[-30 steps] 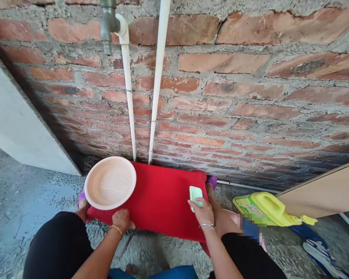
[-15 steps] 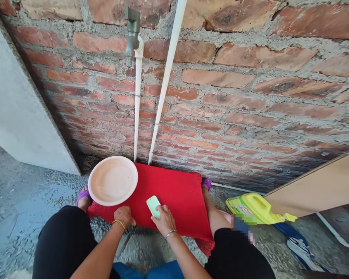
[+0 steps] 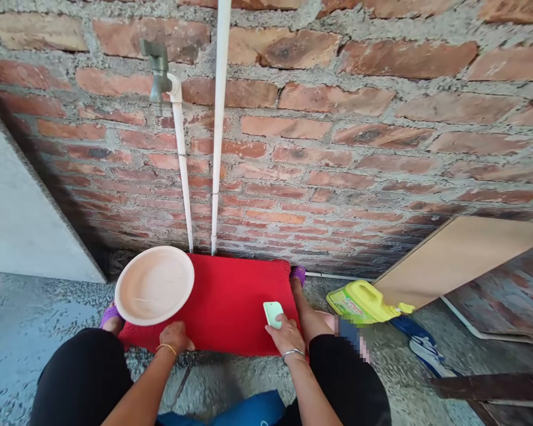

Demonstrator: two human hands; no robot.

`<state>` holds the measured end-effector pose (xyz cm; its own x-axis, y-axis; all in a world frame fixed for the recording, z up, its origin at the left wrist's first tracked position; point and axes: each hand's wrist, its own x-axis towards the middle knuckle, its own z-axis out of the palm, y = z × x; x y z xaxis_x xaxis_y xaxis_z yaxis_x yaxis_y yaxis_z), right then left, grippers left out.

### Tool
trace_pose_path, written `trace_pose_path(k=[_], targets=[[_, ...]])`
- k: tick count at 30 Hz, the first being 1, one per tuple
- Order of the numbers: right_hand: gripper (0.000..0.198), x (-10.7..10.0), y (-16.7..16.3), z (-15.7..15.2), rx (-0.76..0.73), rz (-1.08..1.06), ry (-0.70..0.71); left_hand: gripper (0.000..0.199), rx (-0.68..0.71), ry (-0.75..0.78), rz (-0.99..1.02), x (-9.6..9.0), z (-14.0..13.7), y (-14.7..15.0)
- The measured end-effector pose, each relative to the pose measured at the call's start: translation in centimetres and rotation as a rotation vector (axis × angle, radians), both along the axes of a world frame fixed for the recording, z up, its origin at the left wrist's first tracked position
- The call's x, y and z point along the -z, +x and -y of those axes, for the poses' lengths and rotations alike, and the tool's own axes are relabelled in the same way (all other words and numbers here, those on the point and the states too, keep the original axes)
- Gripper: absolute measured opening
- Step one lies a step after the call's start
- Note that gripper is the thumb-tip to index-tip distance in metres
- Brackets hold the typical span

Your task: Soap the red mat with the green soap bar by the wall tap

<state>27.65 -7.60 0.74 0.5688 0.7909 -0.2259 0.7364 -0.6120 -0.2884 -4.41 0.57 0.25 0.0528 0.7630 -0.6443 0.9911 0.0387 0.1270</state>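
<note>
- We see the pale green brush (image 3: 273, 313) at the right part of the red cloth (image 3: 235, 302), just in from its right edge; its underside is hidden.
- The right hand (image 3: 288, 337), with a silver bracelet (image 3: 293, 354) at the wrist, holds the brush, its fingers closed around the near end.
- The left hand (image 3: 176, 338) is curled at the cloth's near edge, just below the basin (image 3: 155, 281); we cannot tell whether its fingers pinch the cloth.
- The cloth lies spread between our two feet, close to the brick wall (image 3: 302, 154); we cannot see what supports it.
- The concrete floor (image 3: 22, 337) looks wet and shiny on the left.
- The pale pink basin sits upright on the cloth's left end, covering that part; we make out a faint pale streak inside and cannot tell if it holds water.
- The yellow jug (image 3: 359, 302) lies on its side on the floor to the right, near the tan board (image 3: 457, 254); we cannot see its contents.
- Our right leg (image 3: 305, 313), in a purple slipper (image 3: 298, 275), stands between the cloth and the jug.
- Two white pipes (image 3: 219, 130) run down the wall behind the cloth; the left one carries a grey tap (image 3: 159, 71).
- A grey slab (image 3: 26, 207) stands at the left.
</note>
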Motion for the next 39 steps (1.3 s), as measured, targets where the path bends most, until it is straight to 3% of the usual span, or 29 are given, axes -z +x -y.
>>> trace_pose_path(k=[6,11,15,21,24,27,33,36,39], targets=[[0.032,-0.9,-7.2,-2.5,-0.246,-0.106,0.075,0.043,0.096,0.030,-0.044,0.2,0.2,0.0],[0.036,-0.5,-10.9,-3.6,-0.475,-0.161,0.014,0.034,0.121,0.040,-0.078,0.0,0.5,0.1],[0.038,-0.7,-9.0,-3.7,-0.446,-0.151,-0.049,0.032,0.131,0.034,-0.097,-0.2,0.6,0.1],[0.037,-2.3,-1.2,-2.5,-0.109,-0.067,-0.109,0.037,0.152,0.015,-0.135,-0.9,0.6,0.7],[0.036,-2.9,0.1,-1.9,-0.012,-0.108,-0.087,0.038,0.134,0.022,-0.139,-1.1,0.6,0.9],[0.036,-2.4,-2.1,-1.4,-0.101,-0.198,-0.033,0.042,0.114,0.025,-0.133,-1.2,0.6,0.9],[0.037,0.1,-9.4,-0.2,-0.594,-0.266,-0.033,0.048,0.085,0.020,-0.143,-0.7,0.5,0.7],[0.039,0.4,-9.0,0.1,-0.636,-0.253,-0.058,0.048,0.077,0.022,-0.147,-0.4,0.4,0.6],[0.039,-0.7,-5.4,0.2,-0.524,-0.174,-0.101,0.048,0.077,0.025,-0.144,-0.5,0.3,0.8]])
